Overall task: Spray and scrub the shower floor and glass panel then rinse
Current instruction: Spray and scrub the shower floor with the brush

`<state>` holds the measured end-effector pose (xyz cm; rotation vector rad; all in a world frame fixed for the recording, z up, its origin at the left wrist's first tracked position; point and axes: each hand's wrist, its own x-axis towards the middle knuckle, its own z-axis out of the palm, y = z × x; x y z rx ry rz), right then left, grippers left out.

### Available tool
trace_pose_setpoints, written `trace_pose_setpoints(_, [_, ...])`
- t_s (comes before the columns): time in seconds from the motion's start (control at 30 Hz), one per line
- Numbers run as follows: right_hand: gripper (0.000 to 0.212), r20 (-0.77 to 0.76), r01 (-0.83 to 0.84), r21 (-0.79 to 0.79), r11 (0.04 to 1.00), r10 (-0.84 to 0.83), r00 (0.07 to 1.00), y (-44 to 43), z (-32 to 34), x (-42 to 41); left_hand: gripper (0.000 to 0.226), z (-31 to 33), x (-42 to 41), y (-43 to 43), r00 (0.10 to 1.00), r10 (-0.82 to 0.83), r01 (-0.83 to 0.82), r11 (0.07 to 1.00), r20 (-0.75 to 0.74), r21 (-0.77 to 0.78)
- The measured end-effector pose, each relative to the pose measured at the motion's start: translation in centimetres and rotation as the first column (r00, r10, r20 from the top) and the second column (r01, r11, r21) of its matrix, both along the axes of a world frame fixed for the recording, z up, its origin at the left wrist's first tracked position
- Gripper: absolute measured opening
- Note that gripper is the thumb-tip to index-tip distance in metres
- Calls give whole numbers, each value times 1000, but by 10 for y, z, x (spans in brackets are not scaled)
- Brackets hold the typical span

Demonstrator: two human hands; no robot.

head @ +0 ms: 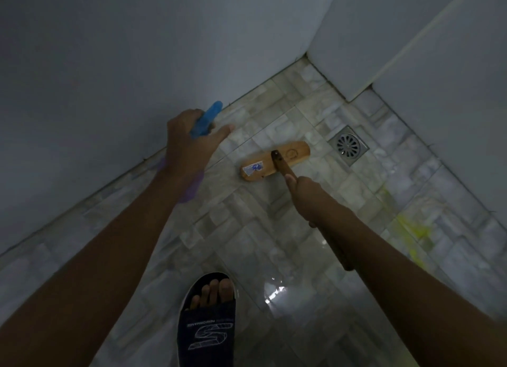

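Observation:
My left hand [189,144] grips a spray bottle with a blue trigger head [206,120] and a purple body [192,188] showing under the wrist; the nozzle points toward the left wall. My right hand [304,188] grips the brown handle [282,166] of a wooden scrub brush. The brush head [274,160] lies flat on the tiled shower floor [288,229], left of the drain. The handle runs back under my right forearm.
A round metal floor drain [348,144] sits near the far corner. Yellow liquid stains [411,229] mark the tiles at right. Grey walls [109,64] close in at left and right. My foot in a dark slide sandal [208,320] stands on wet, shiny tiles.

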<state>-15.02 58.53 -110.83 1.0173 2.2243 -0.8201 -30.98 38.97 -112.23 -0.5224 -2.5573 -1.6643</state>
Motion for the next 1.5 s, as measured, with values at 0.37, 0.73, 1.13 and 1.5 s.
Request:
trace_pose_setpoints(0.37, [52, -206, 77, 34, 996, -69, 976, 79, -11, -155, 23, -7, 2, -6, 987, 18, -28, 998, -162, -62])
trace_pose_setpoints(0.73, [40, -44, 16, 150, 989, -9, 999, 121, -9, -102, 29, -10, -9, 14, 986, -18, -17, 979, -166, -204])
trace_pose_setpoints(1.13, [47, -62, 15, 1, 1000, -15, 998, 66, -6, -32, 29, -9, -9, 19, 991, 16, -45, 975, -132, -219])
trace_pose_setpoints(1.5, [54, -217, 273, -167, 947, -305, 927, 39, -21, -108, 29, -4, 2, 2, 992, -12, -4, 992, -129, -127])
